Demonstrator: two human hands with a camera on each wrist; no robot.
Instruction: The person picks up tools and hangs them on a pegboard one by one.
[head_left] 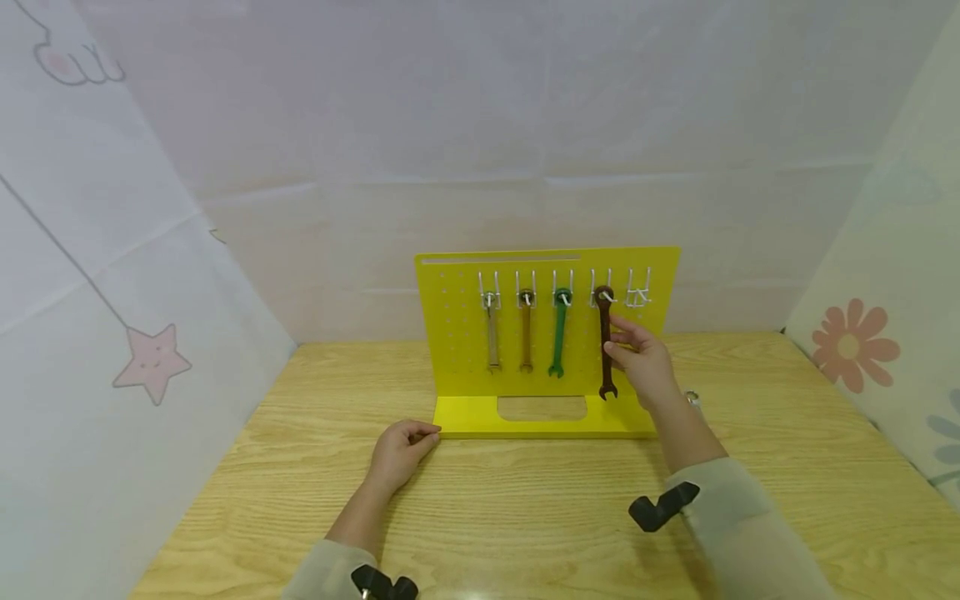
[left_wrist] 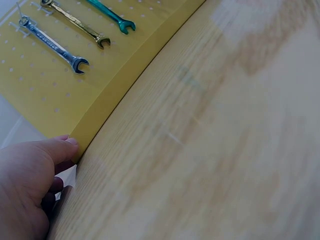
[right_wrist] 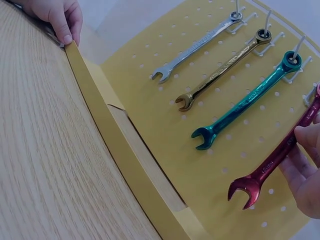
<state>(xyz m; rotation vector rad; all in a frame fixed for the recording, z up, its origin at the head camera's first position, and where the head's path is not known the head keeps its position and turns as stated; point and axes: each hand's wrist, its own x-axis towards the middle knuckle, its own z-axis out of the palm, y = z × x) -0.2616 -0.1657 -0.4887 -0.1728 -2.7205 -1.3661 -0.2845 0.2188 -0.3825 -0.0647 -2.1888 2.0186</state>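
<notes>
A dark red combination wrench is pinched at mid-shaft between the thumb and fingers of my right hand. Its ring end is at a white hook of the yellow pegboard stand, and its open end points down. To its left hang a green wrench, a gold-coloured wrench and a silver wrench, each by its ring on a hook. My left hand grips the stand's front left corner, the thumb lying against the base's edge in the left wrist view.
At the board's right end a white hook carries no wrench. A silver ring end lies on the wooden table, partly hidden by my right arm. Behind the stand hangs a pale cloth.
</notes>
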